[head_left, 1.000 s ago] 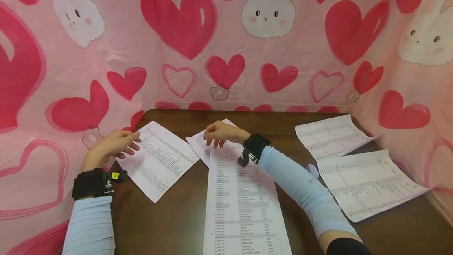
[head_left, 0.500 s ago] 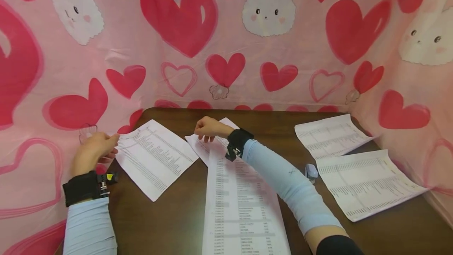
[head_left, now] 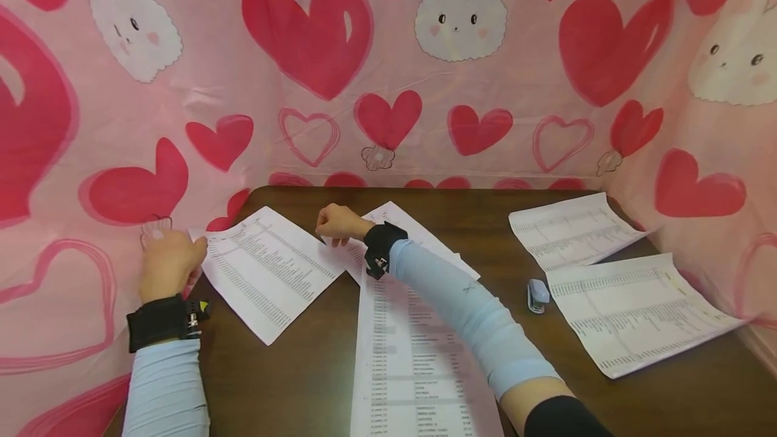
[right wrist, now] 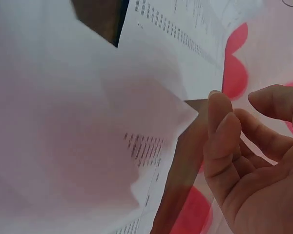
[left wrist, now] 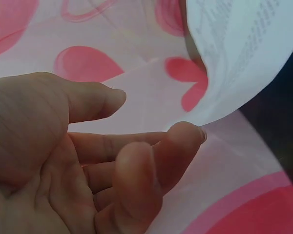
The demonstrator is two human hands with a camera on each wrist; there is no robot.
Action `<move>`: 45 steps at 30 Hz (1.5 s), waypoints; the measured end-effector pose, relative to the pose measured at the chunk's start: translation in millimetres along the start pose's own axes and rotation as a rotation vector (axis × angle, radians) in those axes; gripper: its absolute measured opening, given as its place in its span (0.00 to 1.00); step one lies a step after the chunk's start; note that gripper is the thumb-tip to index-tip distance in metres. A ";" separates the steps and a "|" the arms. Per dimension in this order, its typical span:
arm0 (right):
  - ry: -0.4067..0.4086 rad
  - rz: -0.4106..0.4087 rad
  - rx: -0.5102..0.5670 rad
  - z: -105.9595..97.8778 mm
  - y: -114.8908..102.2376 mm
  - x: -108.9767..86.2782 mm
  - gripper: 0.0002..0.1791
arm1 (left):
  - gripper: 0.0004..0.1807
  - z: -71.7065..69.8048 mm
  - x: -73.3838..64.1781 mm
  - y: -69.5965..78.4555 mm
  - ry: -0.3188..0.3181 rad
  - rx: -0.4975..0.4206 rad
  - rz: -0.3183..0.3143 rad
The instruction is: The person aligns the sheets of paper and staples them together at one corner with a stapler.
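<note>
A printed sheet [head_left: 273,282] lies aslant on the left of the brown table, its left corner lifted a little. By that corner is my left hand [head_left: 172,261]. In the left wrist view a bent fingertip [left wrist: 185,134] meets the corner of the paper [left wrist: 234,63], while the thumb stands apart from it. My right hand [head_left: 342,222] hovers over the top of the overlapping printed sheets [head_left: 425,349] in the middle. Its fingers [right wrist: 222,141] curl loosely, with a gap to the thumb and nothing between them.
A small pale purple stapler [head_left: 537,295] stands right of the middle sheets. Two more printed sheets, a far one [head_left: 573,231] and a near one [head_left: 640,315], lie at the right. A pink heart-patterned cloth [head_left: 388,66] walls the table [head_left: 291,383] at the back and sides.
My left hand has drawn left, from over the left sheet to its corner. My right hand has moved left over the middle papers, and its sleeve no longer covers part of the stapler.
</note>
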State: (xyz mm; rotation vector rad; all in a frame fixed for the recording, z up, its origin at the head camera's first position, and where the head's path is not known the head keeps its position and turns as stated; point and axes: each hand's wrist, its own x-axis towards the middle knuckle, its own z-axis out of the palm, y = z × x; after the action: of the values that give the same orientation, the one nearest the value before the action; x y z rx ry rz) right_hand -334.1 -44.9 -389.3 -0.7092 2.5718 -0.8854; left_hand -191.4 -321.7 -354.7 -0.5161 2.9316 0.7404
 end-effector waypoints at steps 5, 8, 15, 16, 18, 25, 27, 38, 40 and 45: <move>-0.001 0.017 -0.064 6.8 -5.1 9.7 0.05 | 0.25 11.1 6.5 -1.2 0.000 -0.024 -0.012; -0.015 0.028 -0.124 9.5 -7.2 14.3 0.06 | 0.23 15.2 9.4 -1.9 0.026 -0.026 0.006; -0.003 0.017 -0.146 9.9 -13.3 21.7 0.07 | 0.23 14.3 13.3 -2.5 0.046 -0.043 0.005; -0.001 0.012 -0.148 9.8 -14.3 22.3 0.07 | 0.23 13.7 13.4 -1.9 0.040 -0.049 -0.002; 0.004 0.009 -0.154 10.1 -16.6 23.3 0.08 | 0.25 12.5 13.7 -0.6 0.028 -0.047 -0.010; -0.024 0.077 -0.200 17.9 -16.9 30.0 0.08 | 0.29 15.5 16.4 2.6 0.024 -0.049 -0.007; -0.041 0.100 -0.201 20.6 -16.2 32.0 0.08 | 0.28 16.4 17.1 2.6 0.041 -0.049 0.001; -0.019 0.086 -0.145 28.8 -10.2 38.4 0.05 | 0.17 17.1 22.1 4.5 0.077 -0.051 0.060; -0.023 0.094 -0.122 29.7 -10.7 38.9 0.06 | 0.16 16.5 22.1 5.4 0.093 -0.039 0.061; -0.019 0.126 -0.050 29.7 -15.1 41.7 0.05 | 0.19 10.5 20.0 5.0 0.171 -0.021 0.103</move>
State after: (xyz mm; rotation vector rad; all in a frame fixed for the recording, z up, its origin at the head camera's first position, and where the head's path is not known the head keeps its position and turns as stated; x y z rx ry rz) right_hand -349.7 -92.4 -407.8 -0.5599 2.5970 -0.7733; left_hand -212.0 -318.7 -364.8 -0.4537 3.1330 0.7751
